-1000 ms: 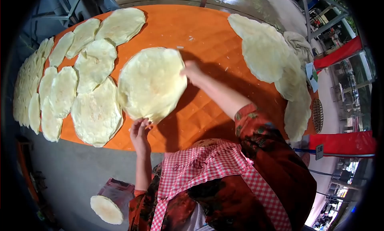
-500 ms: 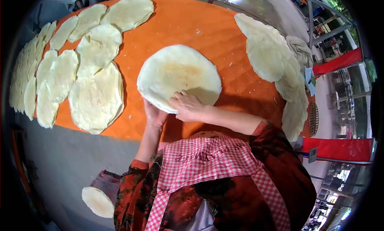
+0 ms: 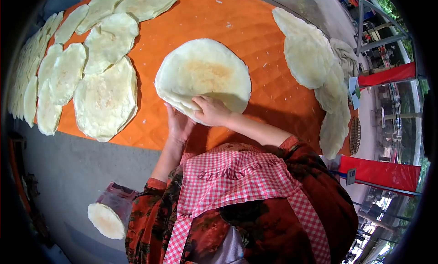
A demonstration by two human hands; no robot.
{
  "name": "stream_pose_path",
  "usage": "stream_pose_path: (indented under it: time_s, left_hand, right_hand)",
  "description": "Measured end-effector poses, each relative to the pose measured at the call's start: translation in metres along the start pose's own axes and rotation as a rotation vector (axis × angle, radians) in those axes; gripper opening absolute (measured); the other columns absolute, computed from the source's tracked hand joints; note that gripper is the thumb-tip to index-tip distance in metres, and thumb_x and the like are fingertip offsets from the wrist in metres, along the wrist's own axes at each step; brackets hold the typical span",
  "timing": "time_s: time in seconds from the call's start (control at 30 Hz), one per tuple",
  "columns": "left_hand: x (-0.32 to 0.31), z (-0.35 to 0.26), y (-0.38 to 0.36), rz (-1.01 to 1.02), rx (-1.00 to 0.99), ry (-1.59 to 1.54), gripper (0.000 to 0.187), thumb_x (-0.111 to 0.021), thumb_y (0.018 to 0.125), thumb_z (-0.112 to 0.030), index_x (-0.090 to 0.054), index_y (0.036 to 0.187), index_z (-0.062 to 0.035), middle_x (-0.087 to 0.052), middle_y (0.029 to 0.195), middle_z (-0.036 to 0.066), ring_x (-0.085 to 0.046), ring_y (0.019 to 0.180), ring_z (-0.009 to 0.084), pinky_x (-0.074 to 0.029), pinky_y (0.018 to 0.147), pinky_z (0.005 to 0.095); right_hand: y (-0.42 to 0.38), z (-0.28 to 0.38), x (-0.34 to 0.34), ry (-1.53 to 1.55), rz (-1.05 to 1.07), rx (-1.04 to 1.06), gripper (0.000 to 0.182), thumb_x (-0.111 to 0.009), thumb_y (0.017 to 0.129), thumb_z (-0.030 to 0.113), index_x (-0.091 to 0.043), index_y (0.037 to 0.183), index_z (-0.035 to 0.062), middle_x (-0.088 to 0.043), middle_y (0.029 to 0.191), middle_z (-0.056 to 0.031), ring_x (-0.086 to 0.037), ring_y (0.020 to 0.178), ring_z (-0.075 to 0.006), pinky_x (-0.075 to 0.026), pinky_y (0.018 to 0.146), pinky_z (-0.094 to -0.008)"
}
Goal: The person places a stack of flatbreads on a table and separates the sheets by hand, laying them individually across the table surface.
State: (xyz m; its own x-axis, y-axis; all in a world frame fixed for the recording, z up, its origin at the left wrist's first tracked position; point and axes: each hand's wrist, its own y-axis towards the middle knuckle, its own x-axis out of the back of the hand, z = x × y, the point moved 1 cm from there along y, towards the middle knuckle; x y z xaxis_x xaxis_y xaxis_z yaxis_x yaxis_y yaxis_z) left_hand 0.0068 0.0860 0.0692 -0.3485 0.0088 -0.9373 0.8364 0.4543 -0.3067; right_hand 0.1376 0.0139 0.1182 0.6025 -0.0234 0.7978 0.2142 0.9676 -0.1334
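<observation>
A round, pale flatbread (image 3: 207, 72) with a browned middle lies on the orange tabletop in front of me. Its near-left edge is lifted and curls inward. My left hand (image 3: 179, 123) holds that edge from below and outside, with part of its fingers hidden under the bread. On the upper side, my right hand (image 3: 211, 111) presses at the near rim with bent fingers, gripping the edge close to my left hand.
Several flatbreads (image 3: 105, 99) lie overlapping on the left of the orange table (image 3: 200, 13). More flatbreads (image 3: 310, 58) line the right edge, beside a cloth (image 3: 345, 56) and a woven basket (image 3: 355, 135). Lower left, another round flatbread (image 3: 106, 220) tops a stool-like stand.
The near-left edge of the flatbread is now curled further inward. My right hand has shifted slightly left along the rim, and the whole view has tilted a little.
</observation>
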Motion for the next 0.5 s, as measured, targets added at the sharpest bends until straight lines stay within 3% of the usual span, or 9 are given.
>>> stream_pose_path:
  time_s: [0.1, 0.23, 0.33, 0.43, 0.5]
  left_hand:
    - [-0.008, -0.002, -0.008, 0.078, -0.002, -0.048, 0.084, -0.038, 0.086, -0.071, -0.034, 0.14, -0.0067, -0.036, 0.145, 0.012, -0.038, 0.131, 0.0316, -0.034, 0.106, 0.0505]
    - [0.008, -0.002, -0.008, 0.071, -0.02, 0.18, 0.059, -0.049, 0.091, -0.044, -0.039, 0.135, -0.0062, -0.047, 0.136, 0.013, -0.048, 0.122, 0.0303, -0.044, 0.098, 0.0477]
    - [0.004, 0.001, -0.006, -0.063, -0.03, 0.285, 0.051, -0.054, 0.088, -0.026, -0.041, 0.132, -0.0051, -0.052, 0.129, 0.012, -0.052, 0.117, 0.029, -0.048, 0.093, 0.0456]
    - [-0.024, -0.003, -0.013, -0.073, 0.037, 0.12, 0.048, -0.056, 0.087, -0.019, -0.043, 0.13, -0.0041, -0.053, 0.127, 0.012, -0.053, 0.114, 0.0273, -0.048, 0.091, 0.044]
    - [-0.002, 0.003, -0.005, -0.159, -0.078, 0.327, 0.044, -0.056, 0.087, -0.015, -0.045, 0.127, -0.0032, -0.056, 0.118, 0.011, -0.056, 0.107, 0.0242, -0.05, 0.086, 0.0404]
  right_hand:
    - [-0.001, -0.003, 0.008, 0.089, -0.119, 0.009, 0.041, -0.049, 0.084, 0.028, -0.059, 0.112, -0.0002, -0.064, 0.101, -0.0227, -0.061, 0.093, -0.0382, -0.048, 0.085, -0.0445]
    - [0.003, -0.016, 0.009, 0.229, -0.126, -0.039, 0.035, -0.046, 0.087, 0.027, -0.06, 0.104, -0.0002, -0.064, 0.092, -0.0235, -0.062, 0.089, -0.0394, -0.049, 0.08, -0.0453]
    - [0.001, -0.016, 0.018, 0.325, -0.051, -0.138, 0.032, -0.045, 0.089, 0.027, -0.06, 0.099, 0.0013, -0.063, 0.089, -0.0241, -0.062, 0.087, -0.0393, -0.048, 0.078, -0.0464]
    - [0.005, -0.028, 0.016, 0.302, -0.048, -0.18, 0.029, -0.046, 0.09, 0.028, -0.059, 0.098, 0.0028, -0.063, 0.087, -0.024, -0.062, 0.083, -0.0387, -0.048, 0.075, -0.047]
    - [0.003, -0.023, 0.011, 0.285, -0.05, -0.235, 0.027, -0.048, 0.09, 0.027, -0.059, 0.099, 0.0039, -0.063, 0.085, -0.024, -0.063, 0.081, -0.0379, -0.049, 0.072, -0.0471]
